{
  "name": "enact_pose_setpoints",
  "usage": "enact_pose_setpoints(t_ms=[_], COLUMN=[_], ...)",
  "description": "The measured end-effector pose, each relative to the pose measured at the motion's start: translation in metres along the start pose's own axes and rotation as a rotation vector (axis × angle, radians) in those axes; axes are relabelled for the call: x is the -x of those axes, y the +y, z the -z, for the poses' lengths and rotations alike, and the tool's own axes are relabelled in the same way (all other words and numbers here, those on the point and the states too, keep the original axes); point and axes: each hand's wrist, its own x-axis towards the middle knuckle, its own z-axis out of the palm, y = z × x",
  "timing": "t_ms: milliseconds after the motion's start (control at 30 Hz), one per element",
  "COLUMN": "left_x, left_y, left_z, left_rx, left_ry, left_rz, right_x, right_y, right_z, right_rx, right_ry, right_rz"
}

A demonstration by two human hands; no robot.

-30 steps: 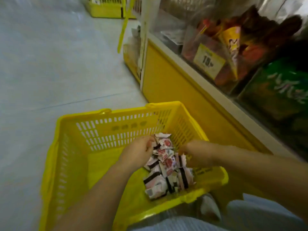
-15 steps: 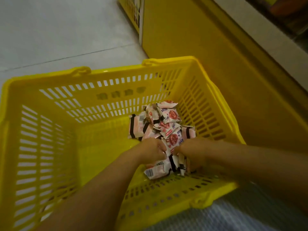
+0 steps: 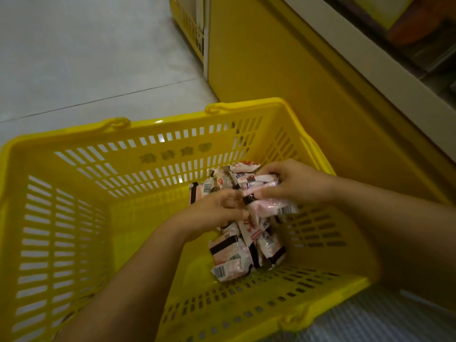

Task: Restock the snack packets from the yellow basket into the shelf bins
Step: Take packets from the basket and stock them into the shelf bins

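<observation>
A yellow slotted basket [image 3: 103, 169] sits on the floor in front of me. Several pink-and-white snack packets [image 3: 234, 253] with black bands and barcodes lie heaped in its right half. My right hand [image 3: 293, 183] grips a bunch of packets [image 3: 269, 206] lifted above the heap. My left hand [image 3: 217, 211] reaches in from the lower left, and its curled fingers pinch the left end of that same bunch. More packets [image 3: 217, 183] lie behind my hands against the far wall.
A yellow shelf base [image 3: 283, 65] rises right behind the basket, with a pale ledge [image 3: 357, 58] and dim shelf goods at the top right. Grey tiled floor [image 3: 86, 58] spreads to the left. Another yellow basket [image 3: 190, 23] stands at the top.
The view has tilted down from the shelf bins to the basket. Both hands have risen from the heap with a bunch of packets, and my right hand has moved up and right.
</observation>
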Motion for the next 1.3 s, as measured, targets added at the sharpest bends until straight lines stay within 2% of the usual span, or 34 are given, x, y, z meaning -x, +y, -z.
enact_pose_setpoints(t_ms=[67,133,200,267,333,433,533,600,667,733,800,867,967,1133,1233,1300], left_x=[0.0,-0.001,-0.002,-0.003,-0.005,-0.004,-0.002,0.0,0.002,0.003,0.003,0.003,0.002,0.002,0.003,0.004], left_y=[0.004,0.005,0.007,0.01,0.012,0.014,0.021,0.029,0.038,0.045,0.047,0.047,0.047,0.046,0.042,0.04], left_z=[0.004,0.007,0.008,0.006,0.006,0.01,0.011,0.006,0.0,-0.007,-0.01,-0.011,-0.011,-0.014,-0.011,-0.003], left_rx=[0.12,0.286,0.404,0.415,0.427,0.463,0.505,0.609,0.714,0.762,0.775,0.795,0.774,0.593,0.383,0.233], left_ry=[0.081,0.091,0.094,0.112,0.172,0.266,0.292,0.266,0.216,0.192,0.244,0.308,0.34,0.337,0.443,0.534], left_rz=[-0.052,-0.092,-0.108,-0.111,-0.1,-0.084,-0.086,-0.117,-0.159,-0.199,-0.217,-0.23,-0.258,-0.312,-0.341,-0.355], right_x=[-0.001,-0.002,-0.003,-0.001,0.0,-0.003,-0.001,0.001,0.001,0.002,0.003,0.003,-0.003,-0.01,-0.011,-0.011], right_y=[-0.005,-0.008,-0.012,-0.018,-0.023,-0.028,-0.037,-0.04,-0.04,-0.036,-0.031,-0.029,-0.025,-0.023,-0.02,-0.014], right_z=[0.003,0.003,0.002,0.004,0.011,0.02,0.016,0.006,-0.01,-0.025,-0.034,-0.036,-0.033,-0.026,-0.018,-0.01], right_rx=[-0.261,-0.498,-0.576,-0.504,-0.273,0.066,-0.003,-0.087,-0.141,-0.18,-0.245,-0.348,-0.405,-0.558,-0.489,-0.316], right_ry=[0.029,0.024,0.058,0.123,0.211,0.474,0.779,0.864,0.796,0.628,0.514,0.501,0.587,0.449,0.416,0.382], right_rz=[-0.064,-0.147,-0.176,-0.175,-0.155,-0.068,0.129,0.236,0.265,0.261,0.294,0.328,0.278,0.06,0.076,0.065])
